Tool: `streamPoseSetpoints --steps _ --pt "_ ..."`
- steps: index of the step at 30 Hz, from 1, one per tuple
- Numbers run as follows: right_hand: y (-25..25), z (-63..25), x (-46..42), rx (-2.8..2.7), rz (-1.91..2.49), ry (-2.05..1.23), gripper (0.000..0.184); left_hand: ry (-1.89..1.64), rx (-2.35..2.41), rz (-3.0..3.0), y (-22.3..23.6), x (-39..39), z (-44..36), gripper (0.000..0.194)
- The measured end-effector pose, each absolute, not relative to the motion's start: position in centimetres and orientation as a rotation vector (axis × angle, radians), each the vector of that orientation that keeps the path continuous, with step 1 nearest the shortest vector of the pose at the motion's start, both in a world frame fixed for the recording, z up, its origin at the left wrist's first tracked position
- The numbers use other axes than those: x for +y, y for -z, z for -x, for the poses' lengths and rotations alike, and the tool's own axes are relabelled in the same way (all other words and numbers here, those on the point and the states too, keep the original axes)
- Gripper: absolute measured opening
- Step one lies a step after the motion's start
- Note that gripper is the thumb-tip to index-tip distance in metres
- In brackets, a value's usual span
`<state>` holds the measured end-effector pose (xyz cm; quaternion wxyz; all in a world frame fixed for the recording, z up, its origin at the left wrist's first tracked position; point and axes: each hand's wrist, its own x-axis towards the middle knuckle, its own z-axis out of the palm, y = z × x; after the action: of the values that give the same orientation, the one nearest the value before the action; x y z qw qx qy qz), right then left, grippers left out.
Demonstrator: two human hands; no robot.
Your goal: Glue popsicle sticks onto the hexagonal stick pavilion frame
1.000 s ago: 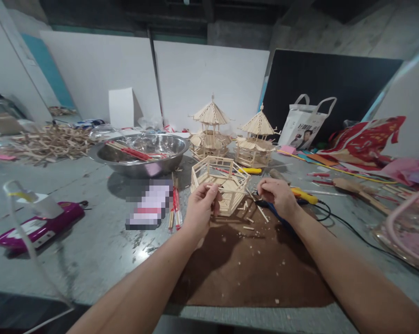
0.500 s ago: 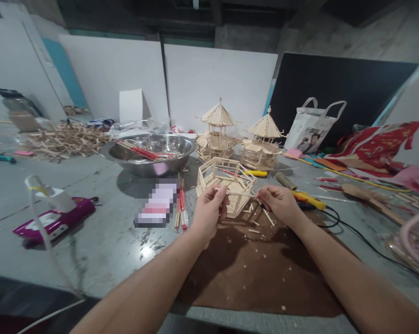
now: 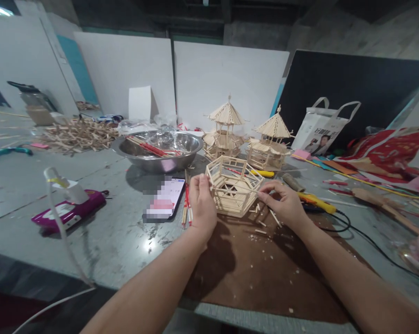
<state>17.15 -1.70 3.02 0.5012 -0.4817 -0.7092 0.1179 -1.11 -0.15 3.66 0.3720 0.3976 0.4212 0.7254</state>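
A six-sided frame of thin wooden sticks (image 3: 235, 204) with a slatted floor stands before me on a brown mat. My left hand (image 3: 202, 206) is closed at its left corner; the fingertips are partly hidden behind the sticks. Between thumb and fingers, my right hand (image 3: 282, 202) pinches the right end of a thin wooden stick (image 3: 246, 189), which stretches leftward across the frame. Short cut stick pieces (image 3: 261, 231) lie on the mat below the right hand.
Two stick pavilions (image 3: 226, 134) stand behind the frame, beside a steel bowl (image 3: 157, 162) of red-ended sticks. A phone (image 3: 166, 199) and purple power strip (image 3: 70, 213) lie left. At right are a yellow-handled tool (image 3: 317, 202) with a black cable and the brown mat (image 3: 265, 278).
My left hand has left the stick's left end and moved to the frame's left corner. The right hand still pinches the stick. The whole view has shifted slightly.
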Motion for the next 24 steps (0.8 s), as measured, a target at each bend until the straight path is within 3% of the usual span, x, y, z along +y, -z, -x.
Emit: streamPoseSetpoints --steps 3,7,24 --pt "-3.1 -16.6 -1.3 -1.769 1.139 -0.239 0.011 -1.953 1.193 -0.955 -3.7 0.7 1.7 0.015" --pt "-3.0 -16.1 -0.6 -1.827 1.126 -0.170 0.010 -1.806 1.196 -0.819 -3.1 1.3 1.5 0.012" --pt "-2.8 -15.2 -0.2 -1.838 1.123 -0.082 0.009 -1.731 1.186 -0.792 -2.2 1.2 0.9 0.010"
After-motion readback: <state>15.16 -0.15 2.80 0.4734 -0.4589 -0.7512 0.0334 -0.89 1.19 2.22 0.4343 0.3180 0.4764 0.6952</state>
